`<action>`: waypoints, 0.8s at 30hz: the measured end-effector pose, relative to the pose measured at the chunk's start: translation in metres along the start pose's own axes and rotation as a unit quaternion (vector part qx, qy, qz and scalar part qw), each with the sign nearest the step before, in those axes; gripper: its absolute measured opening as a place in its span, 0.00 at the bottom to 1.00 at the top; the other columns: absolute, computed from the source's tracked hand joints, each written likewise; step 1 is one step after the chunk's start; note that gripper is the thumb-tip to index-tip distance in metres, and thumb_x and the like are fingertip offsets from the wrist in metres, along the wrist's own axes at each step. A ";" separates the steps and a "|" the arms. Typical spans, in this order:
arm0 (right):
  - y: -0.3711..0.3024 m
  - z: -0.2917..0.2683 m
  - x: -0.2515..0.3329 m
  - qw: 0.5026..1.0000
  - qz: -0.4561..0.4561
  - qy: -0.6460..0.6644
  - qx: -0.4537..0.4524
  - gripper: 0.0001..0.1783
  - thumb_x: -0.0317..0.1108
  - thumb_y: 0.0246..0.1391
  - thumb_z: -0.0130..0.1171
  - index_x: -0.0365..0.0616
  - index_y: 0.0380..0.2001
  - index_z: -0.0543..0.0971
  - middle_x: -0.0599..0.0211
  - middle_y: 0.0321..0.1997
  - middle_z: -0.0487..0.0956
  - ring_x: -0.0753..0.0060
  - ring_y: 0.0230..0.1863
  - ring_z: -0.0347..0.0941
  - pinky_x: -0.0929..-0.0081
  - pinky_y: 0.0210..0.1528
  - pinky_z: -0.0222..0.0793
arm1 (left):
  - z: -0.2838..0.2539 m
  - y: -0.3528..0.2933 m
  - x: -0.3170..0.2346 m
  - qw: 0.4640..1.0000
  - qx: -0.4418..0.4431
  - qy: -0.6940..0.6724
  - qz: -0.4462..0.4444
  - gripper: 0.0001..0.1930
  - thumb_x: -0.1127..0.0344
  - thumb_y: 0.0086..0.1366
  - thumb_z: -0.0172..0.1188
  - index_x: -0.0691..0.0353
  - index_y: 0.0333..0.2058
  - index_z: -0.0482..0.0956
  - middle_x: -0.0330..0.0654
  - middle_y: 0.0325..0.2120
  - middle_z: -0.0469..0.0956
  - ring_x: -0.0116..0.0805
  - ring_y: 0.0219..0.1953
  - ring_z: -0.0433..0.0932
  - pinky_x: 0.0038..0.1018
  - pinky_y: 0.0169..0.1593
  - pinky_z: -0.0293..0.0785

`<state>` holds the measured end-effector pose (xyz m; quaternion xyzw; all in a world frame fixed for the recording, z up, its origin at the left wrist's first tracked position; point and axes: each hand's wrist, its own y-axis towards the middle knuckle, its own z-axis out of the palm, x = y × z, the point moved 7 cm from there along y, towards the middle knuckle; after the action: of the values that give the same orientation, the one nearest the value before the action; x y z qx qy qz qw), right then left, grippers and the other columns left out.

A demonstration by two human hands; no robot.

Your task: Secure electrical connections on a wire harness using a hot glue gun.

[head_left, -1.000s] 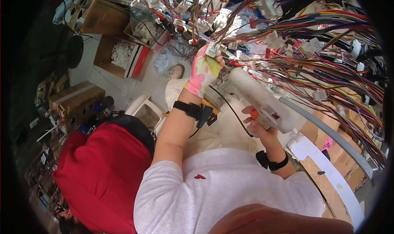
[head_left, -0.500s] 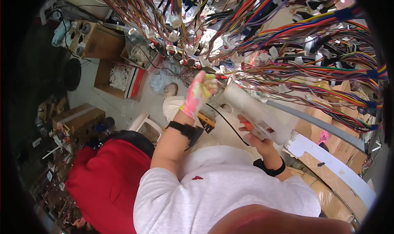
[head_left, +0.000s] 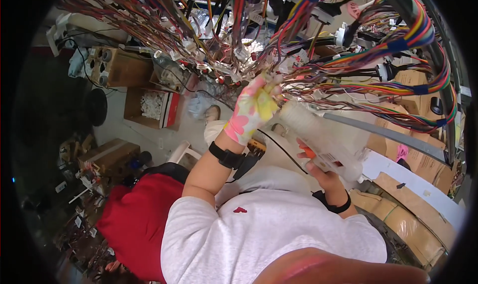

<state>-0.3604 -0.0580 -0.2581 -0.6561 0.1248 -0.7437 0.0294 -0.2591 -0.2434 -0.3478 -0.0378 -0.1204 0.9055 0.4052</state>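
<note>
My left hand [head_left: 251, 107], in a pink, white and yellow patterned glove, reaches up to the hanging wire bundles [head_left: 318, 70]. Its fingers are curled together among the wire ends, and what lies between them is too small to make out. In my bare right hand [head_left: 318, 167] is a long, translucent whitish thing [head_left: 318, 137], blurred, with a label and an orange part by the fingers. Its upper end is close to my left hand, below the wires. A black cord [head_left: 281, 149] curves between my two hands.
Cartons [head_left: 122, 67] and an open box of small white parts [head_left: 152, 107] stand at the left. A red garment [head_left: 144, 219] lies over a chair beside me. To the right are a grey metal bar [head_left: 388, 134] and flattened cardboard [head_left: 418, 219].
My left hand has moved slightly right and up, deeper among the wire ends. The wire bundles at the upper right have shifted in the picture. My right hand still holds the whitish thing.
</note>
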 end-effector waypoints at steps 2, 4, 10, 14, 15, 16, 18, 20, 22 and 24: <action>-0.009 -0.008 0.000 1.000 -0.007 -0.002 -0.001 0.31 0.28 0.51 0.56 0.39 0.60 0.65 0.51 0.60 0.70 0.57 0.61 0.65 0.60 0.56 0.68 | 0.009 -0.018 0.004 1.000 -0.006 0.001 -0.019 0.14 0.65 0.64 0.55 0.53 0.48 0.72 0.47 0.45 0.76 0.37 0.40 0.75 0.34 0.44 0.70; -0.019 -0.016 -0.002 1.000 -0.012 -0.004 -0.003 0.31 0.27 0.52 0.56 0.39 0.60 0.64 0.51 0.60 0.70 0.57 0.61 0.66 0.59 0.56 0.67 | 0.012 -0.025 0.007 0.999 0.010 -0.021 -0.041 0.19 0.74 0.60 0.55 0.52 0.51 0.71 0.45 0.46 0.75 0.38 0.45 0.74 0.35 0.46 0.69; -0.029 -0.027 -0.012 1.000 0.003 -0.028 0.006 0.35 0.23 0.53 0.55 0.40 0.64 0.58 0.52 0.59 0.70 0.56 0.62 0.65 0.58 0.59 0.65 | 0.004 -0.032 0.005 0.998 -0.010 0.057 -0.002 0.21 0.77 0.58 0.58 0.52 0.50 0.73 0.44 0.46 0.75 0.39 0.47 0.74 0.34 0.47 0.69; -0.023 -0.023 -0.008 0.974 -0.029 -0.222 0.016 0.35 0.21 0.53 0.53 0.39 0.65 0.56 0.52 0.58 0.71 0.57 0.60 0.67 0.58 0.60 0.64 | 0.013 -0.029 0.004 0.978 0.007 0.194 0.071 0.20 0.74 0.57 0.60 0.56 0.50 0.72 0.43 0.49 0.74 0.37 0.47 0.74 0.31 0.48 0.70; -0.021 -0.022 -0.009 0.974 -0.025 -0.223 0.007 0.35 0.21 0.54 0.52 0.39 0.65 0.55 0.52 0.58 0.71 0.58 0.59 0.69 0.59 0.60 0.64 | 0.009 -0.028 0.006 0.978 0.004 0.196 0.068 0.20 0.74 0.57 0.60 0.56 0.50 0.72 0.43 0.49 0.74 0.37 0.47 0.74 0.31 0.48 0.70; -0.018 -0.022 -0.009 0.975 -0.022 -0.220 0.005 0.35 0.21 0.54 0.52 0.39 0.65 0.55 0.52 0.58 0.71 0.58 0.59 0.69 0.59 0.60 0.64 | 0.003 -0.028 0.002 0.966 -0.003 0.236 0.104 0.21 0.73 0.57 0.60 0.56 0.51 0.71 0.43 0.50 0.74 0.37 0.49 0.74 0.34 0.53 0.68; -0.011 -0.015 -0.014 0.973 0.009 -0.222 0.062 0.33 0.21 0.54 0.52 0.38 0.64 0.57 0.51 0.56 0.72 0.60 0.57 0.70 0.61 0.58 0.67 | 0.005 -0.030 -0.002 0.950 -0.020 0.284 0.132 0.22 0.74 0.56 0.60 0.57 0.51 0.71 0.43 0.50 0.73 0.38 0.51 0.73 0.38 0.58 0.67; -0.006 -0.011 -0.013 0.974 0.003 -0.218 0.061 0.33 0.22 0.54 0.52 0.38 0.64 0.59 0.52 0.55 0.73 0.61 0.56 0.71 0.62 0.56 0.68 | 0.001 -0.033 -0.001 0.946 -0.036 0.287 0.146 0.22 0.75 0.55 0.60 0.57 0.50 0.72 0.43 0.50 0.73 0.39 0.52 0.73 0.38 0.58 0.67; -0.004 -0.006 -0.013 0.975 -0.004 -0.215 0.061 0.32 0.22 0.54 0.52 0.37 0.63 0.60 0.53 0.54 0.73 0.62 0.55 0.71 0.63 0.55 0.70 | 0.000 -0.038 -0.002 0.942 -0.052 0.290 0.162 0.22 0.76 0.54 0.59 0.57 0.49 0.72 0.44 0.50 0.73 0.40 0.52 0.73 0.39 0.59 0.66; -0.004 -0.008 -0.018 0.989 0.024 -0.144 0.033 0.28 0.23 0.55 0.52 0.37 0.61 0.63 0.55 0.52 0.75 0.64 0.52 0.73 0.66 0.51 0.72 | 0.001 -0.042 0.001 0.946 -0.056 0.276 0.159 0.21 0.76 0.54 0.59 0.56 0.48 0.72 0.45 0.50 0.73 0.42 0.53 0.72 0.39 0.58 0.67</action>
<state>-0.3655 -0.0496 -0.2752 -0.7517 0.1103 -0.6444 0.0864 -0.2295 -0.2156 -0.3358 -0.3274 -0.0473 0.9042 0.2700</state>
